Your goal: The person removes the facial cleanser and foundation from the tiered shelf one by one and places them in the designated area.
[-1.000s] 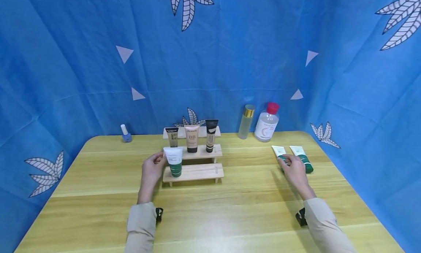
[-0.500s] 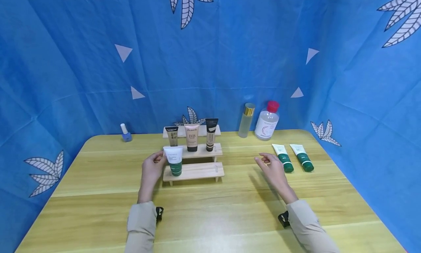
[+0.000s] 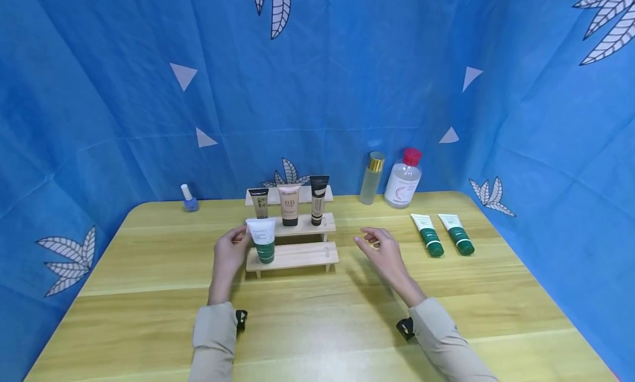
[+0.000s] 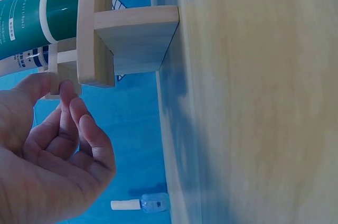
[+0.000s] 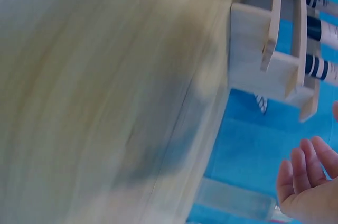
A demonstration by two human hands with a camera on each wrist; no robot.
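Observation:
A three-tier wooden display stand point(image 3: 302, 255) stands near the back of the table. My left hand point(image 3: 231, 261) is at its left end; in the left wrist view, thumb and forefinger pinch the end of a higher step behind the front one. Beside those fingers, a white-and-green tube point(image 3: 263, 241) stands cap down on the front step. Three small tubes stand on the middle step: a black-capped one point(image 3: 259, 205), a pink BB cream tube point(image 3: 290, 205) and a black-and-beige tube point(image 3: 317, 203). My right hand point(image 3: 387, 255) hovers right of the stand, fingers loosely bent and holding nothing.
Two more white-and-green tubes point(image 3: 428, 236) lie side by side on the right of the table point(image 3: 317, 327). Behind them stand a gold-capped bottle point(image 3: 372, 181) and a red-capped clear bottle point(image 3: 403, 181). A blue nail polish bottle point(image 3: 189, 200) stands at the back left, before the blue curtain.
My right hand has let go of the left one of the two lying tubes and moved left towards the stand. My left hand has stayed at the stand's left end.

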